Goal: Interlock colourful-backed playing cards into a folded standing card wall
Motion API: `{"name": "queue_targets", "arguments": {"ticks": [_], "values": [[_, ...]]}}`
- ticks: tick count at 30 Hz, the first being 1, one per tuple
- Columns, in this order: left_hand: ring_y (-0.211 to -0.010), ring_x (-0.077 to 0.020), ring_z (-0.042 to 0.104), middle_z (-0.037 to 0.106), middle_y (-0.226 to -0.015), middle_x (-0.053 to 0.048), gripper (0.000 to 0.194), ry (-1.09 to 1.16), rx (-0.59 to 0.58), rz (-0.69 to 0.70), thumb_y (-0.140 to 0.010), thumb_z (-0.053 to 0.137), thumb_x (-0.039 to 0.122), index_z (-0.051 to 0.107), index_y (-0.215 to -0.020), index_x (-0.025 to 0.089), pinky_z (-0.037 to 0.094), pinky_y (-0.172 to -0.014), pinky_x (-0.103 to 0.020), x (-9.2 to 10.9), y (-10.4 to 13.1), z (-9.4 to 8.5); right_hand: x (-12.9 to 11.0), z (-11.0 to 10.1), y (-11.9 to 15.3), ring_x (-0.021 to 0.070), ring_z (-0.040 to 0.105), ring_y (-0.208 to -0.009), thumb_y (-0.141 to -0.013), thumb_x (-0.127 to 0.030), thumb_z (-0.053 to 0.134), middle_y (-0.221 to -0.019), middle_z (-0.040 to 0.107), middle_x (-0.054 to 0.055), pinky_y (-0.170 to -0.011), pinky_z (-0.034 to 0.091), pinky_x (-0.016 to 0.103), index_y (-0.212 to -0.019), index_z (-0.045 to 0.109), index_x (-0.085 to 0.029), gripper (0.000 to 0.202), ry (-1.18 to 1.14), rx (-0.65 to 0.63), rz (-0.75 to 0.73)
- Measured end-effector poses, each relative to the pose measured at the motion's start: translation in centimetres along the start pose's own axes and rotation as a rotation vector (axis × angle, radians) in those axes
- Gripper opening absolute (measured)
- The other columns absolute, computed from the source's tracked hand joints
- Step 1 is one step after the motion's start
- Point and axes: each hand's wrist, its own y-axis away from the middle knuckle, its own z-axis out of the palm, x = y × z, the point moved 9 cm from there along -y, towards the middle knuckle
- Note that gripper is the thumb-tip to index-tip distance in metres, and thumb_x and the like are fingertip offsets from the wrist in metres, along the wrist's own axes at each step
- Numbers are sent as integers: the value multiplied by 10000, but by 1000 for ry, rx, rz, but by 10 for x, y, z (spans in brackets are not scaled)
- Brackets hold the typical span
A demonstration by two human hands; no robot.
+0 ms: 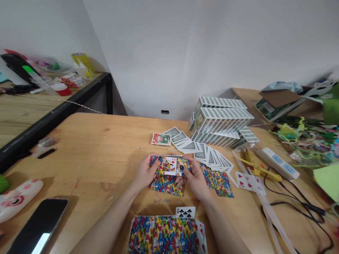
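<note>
Head view: the left hand [146,172] and right hand [196,178] grip opposite ends of a shiny strip [160,169] patterned in red, blue, yellow and green, over the light wooden tabletop [103,151]. A white rectangular playing card [170,167] with a court figure and red diamond shows at its middle; whether it is attached cannot be told. A similarly patterned rectangle [166,187] shows just nearer the wearer.

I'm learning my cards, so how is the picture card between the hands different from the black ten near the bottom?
The picture card shows a figure and a red diamond; the black ten shows a number and black marks. The picture card is between the left hand and right hand; the black ten, untouched, borders patterned cards. Both have white backgrounds.
</note>
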Motion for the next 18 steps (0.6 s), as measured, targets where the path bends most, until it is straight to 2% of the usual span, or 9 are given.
{"name": "queue_targets", "arguments": {"ticks": [8, 14, 18], "values": [[-433, -65, 385, 453, -561, 62, 196, -4, -16, 21, -766, 518, 363, 508, -828, 178, 336, -402, -159, 4, 0, 1, 0, 1, -1, 138, 640, -511, -761, -378, 596, -620, 580, -62, -462, 504, 233, -1069, 377, -244, 400, 19, -45, 37], [-592, -106, 491, 545, -680, 16, 161, -98, -68, 79, -771, 506, 332, 529, -814, 179, 408, -525, -188, 9, -1, 3, 5, 6, 1, 155, 626, -466, -756, -390, 591, -560, 575, -57, -431, 498, 256, -1108, 387, -212, 445, 42, -121, 101], [-649, -113, 497, 541, -726, 7, 158, -130, -72, 117, -795, 477, 320, 524, -833, 174, 417, -571, -193, 10, -1, 5, 4, 4, 1, 151, 614, -445, -769, -388, 574, -561, 569, -60, -405, 485, 252, -1116, 394, -220, 426, 78, -82, 79]]}}
